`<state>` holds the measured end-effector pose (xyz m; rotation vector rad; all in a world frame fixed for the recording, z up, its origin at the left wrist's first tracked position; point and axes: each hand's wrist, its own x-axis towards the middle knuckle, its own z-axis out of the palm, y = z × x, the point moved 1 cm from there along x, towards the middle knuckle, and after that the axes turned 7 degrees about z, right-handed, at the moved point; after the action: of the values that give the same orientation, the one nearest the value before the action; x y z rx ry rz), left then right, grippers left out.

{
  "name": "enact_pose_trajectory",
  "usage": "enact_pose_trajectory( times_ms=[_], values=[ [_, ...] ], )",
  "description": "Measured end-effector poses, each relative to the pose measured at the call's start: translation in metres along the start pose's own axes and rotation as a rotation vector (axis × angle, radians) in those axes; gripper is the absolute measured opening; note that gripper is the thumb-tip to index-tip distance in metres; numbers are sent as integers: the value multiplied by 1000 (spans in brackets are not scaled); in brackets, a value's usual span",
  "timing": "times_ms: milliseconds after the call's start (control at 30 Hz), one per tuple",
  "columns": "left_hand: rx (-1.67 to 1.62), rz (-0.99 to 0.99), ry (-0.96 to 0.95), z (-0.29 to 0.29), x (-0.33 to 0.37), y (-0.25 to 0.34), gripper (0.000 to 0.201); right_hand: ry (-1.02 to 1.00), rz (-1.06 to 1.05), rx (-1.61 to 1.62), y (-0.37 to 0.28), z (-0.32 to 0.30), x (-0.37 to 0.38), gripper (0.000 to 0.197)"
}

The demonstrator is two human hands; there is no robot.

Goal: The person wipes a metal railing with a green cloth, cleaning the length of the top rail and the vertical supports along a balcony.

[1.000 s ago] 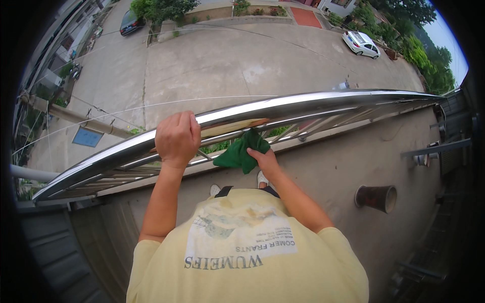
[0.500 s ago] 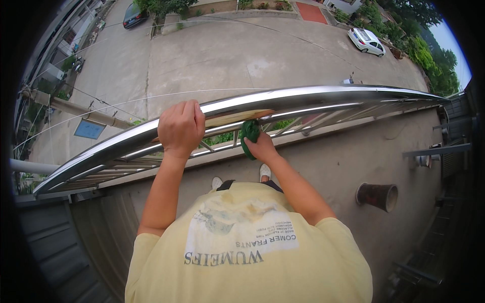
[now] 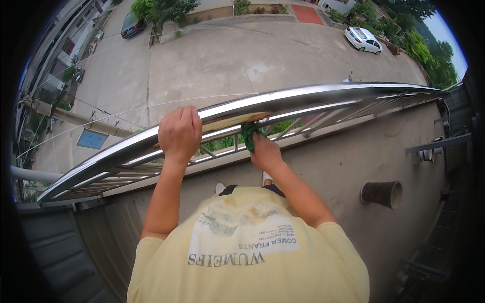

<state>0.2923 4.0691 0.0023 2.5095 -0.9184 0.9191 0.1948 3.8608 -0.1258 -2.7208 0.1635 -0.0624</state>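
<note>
My left hand is closed over the shiny metal railing, gripping its thick top rail. To the right and a little lower, my right hand holds a bunched green cloth. The cloth is up against the railing just under the top rail, near the slimmer second rail. Its far side is hidden behind the metal, and some of my right fingertips are covered by the cloth.
A dark round pot lies on the concrete floor to my right. Metal brackets stick out at the far right. Beyond the railing lies a paved yard with a white car, a dark car and thin wires.
The right hand has turned slightly, and the green cloth is more bunched and a little higher against the railing. My left hand stays on the top rail.
</note>
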Motion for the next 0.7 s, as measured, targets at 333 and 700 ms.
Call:
enact_pose_trajectory(
  times_ms=[333, 700],
  values=[
    [9, -6, 1, 2, 2, 3, 13, -145, 185, 911, -2, 20, 29, 40],
    [20, -31, -74, -2, -1, 0, 16, 163, -169, 386, -35, -17, -9, 54]
  ],
)
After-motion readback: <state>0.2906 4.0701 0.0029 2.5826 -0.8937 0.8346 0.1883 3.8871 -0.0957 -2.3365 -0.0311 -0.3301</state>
